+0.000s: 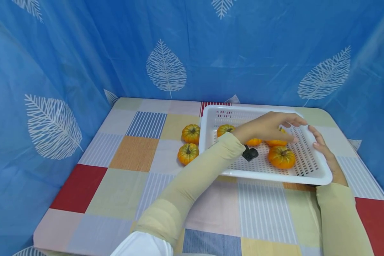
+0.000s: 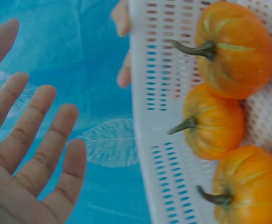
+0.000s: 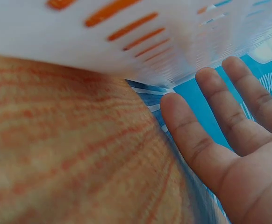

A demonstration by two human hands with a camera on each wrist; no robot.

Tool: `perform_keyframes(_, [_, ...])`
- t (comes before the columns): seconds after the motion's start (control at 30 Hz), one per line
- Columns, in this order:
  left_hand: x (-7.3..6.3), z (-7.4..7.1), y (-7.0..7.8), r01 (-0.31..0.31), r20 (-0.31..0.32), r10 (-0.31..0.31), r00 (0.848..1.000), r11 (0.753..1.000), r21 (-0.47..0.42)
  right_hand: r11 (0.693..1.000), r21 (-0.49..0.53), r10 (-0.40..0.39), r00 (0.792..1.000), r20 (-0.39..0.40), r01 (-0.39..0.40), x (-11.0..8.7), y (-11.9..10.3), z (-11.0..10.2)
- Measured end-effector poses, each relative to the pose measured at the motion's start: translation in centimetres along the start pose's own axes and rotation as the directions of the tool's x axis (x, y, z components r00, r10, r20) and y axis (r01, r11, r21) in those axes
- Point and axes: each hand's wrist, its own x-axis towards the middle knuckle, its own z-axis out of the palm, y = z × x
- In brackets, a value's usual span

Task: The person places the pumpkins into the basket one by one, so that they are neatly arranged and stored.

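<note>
A white plastic basket [image 1: 265,175] with slotted walls stands toward the right of the table, holding several small orange pumpkins [image 1: 281,157]. My left hand [image 1: 270,126] reaches across above it with loose, spread fingers and nothing in them. In the left wrist view that hand [image 2: 33,149] shows its bare palm beside the basket wall [image 2: 143,116], apart from the three pumpkins there. At the basket's right end is my right hand [image 1: 328,156], outside the rim. The right wrist view has its fingers [image 3: 187,121] extended just below the slotted wall [image 3: 182,46].
Two more pumpkins [image 1: 191,134] [image 1: 188,153] sit on the tablecloth, left of the basket. A small dark object [image 1: 250,153] lies inside the basket, partly behind my left forearm. A patchwork cloth [image 1: 124,192] covers the table, and a blue curtain [image 1: 198,46] hangs behind.
</note>
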Motion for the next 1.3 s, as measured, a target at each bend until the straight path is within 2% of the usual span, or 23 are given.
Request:
perform_keyframes(0.23, [-1.2,-0.8,1.4,-0.009,0.0,0.009,1.0,0.998,0.058,0.998,0.059,-0.035,0.999,-0.03,0.037,0.1,0.2,0.3])
perform_keyframes(0.37, [-2.5,-1.0,2.3,-0.043,-0.008,0.044,0.999,0.996,0.081,0.999,0.019,-0.029,0.999,-0.031,0.029,0.0,0.3,0.3])
perform_keyframes(0.5, [-4.3,-1.3,3.1,-0.085,-0.028,0.087,0.996,0.993,0.088,0.999,-0.019,-0.03,0.999,-0.027,0.03,-0.1,0.4,0.2])
perform_keyframes(0.6, [-6.1,-1.6,3.6,-0.104,-0.052,0.109,0.993,0.99,0.099,1.0,-0.005,-0.018,1.0,-0.004,0.018,-0.1,0.3,0.1])
perform_keyframes(0.73, [-8.5,-1.9,3.8,-0.119,-0.125,0.131,0.983,0.988,0.096,0.999,0.038,0.007,0.999,0.053,-0.009,-0.2,0.2,-0.1])
perform_keyframes(0.9, [-11.0,-2.0,3.1,-0.196,-0.241,0.204,0.949,0.979,0.056,0.995,0.102,-0.011,0.995,0.102,0.0,-0.5,0.1,-0.1])
perform_keyframes(1.03, [-12.7,-2.2,2.5,-0.225,-0.326,0.238,0.915,0.971,0.078,0.993,0.113,0.021,0.99,0.137,-0.037,-0.7,-0.1,-0.1])
perform_keyframes(1.13, [-13.8,-2.3,2.0,-0.236,-0.4,0.254,0.881,0.967,0.094,0.995,0.089,0.024,0.991,0.128,-0.035,-0.7,-0.1,0.0])
perform_keyframes(1.3, [-15.5,-2.2,0.8,-0.276,-0.497,0.284,0.82,0.957,0.092,0.994,0.098,-0.053,0.997,0.059,0.047,-0.4,0.3,0.3])
